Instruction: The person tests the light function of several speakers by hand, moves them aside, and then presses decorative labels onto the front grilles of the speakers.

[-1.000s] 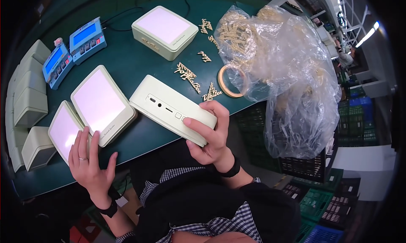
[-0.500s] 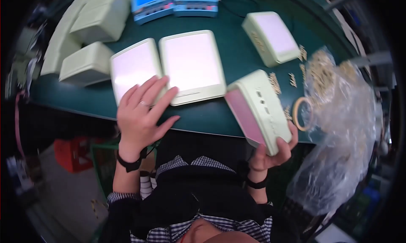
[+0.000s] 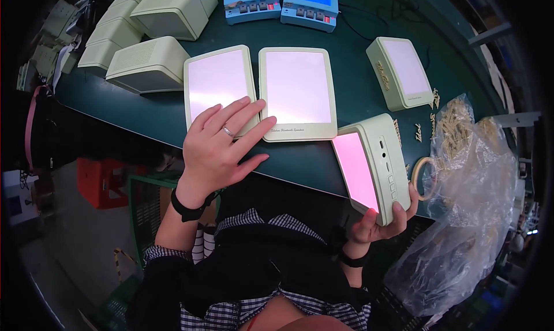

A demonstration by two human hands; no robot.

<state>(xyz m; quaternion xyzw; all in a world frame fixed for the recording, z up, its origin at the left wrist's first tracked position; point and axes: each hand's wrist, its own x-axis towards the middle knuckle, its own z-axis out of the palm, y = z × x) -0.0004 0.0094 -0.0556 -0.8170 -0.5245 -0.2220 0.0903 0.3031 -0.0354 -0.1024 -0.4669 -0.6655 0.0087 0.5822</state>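
Note:
Two cream box-shaped speakers lie side by side with pale lit panels facing up, the left speaker (image 3: 216,77) and the right speaker (image 3: 298,83). My left hand (image 3: 222,140) rests with spread fingers on the lower part of the left one, fingertips reaching the edge of the right one. My right hand (image 3: 388,222) grips the near end of a third speaker (image 3: 378,164), thumb and fingers on either side. That speaker is tilted at the table's front edge, its pink-lit panel turned left and its side with ports and buttons showing.
Another speaker (image 3: 398,74) with gold lettering on its side stands far right. Loose gold letter pieces (image 3: 419,132), a tape roll (image 3: 424,178) and a clear plastic bag (image 3: 467,198) lie on the right. Two blue devices (image 3: 310,7) stand behind; more cream speakers (image 3: 153,66) stack up left.
The whole view has shifted, so the table things sit farther right in it. The panel of the held speaker now shows brighter pink. Both hands keep about the same places on the speakers.

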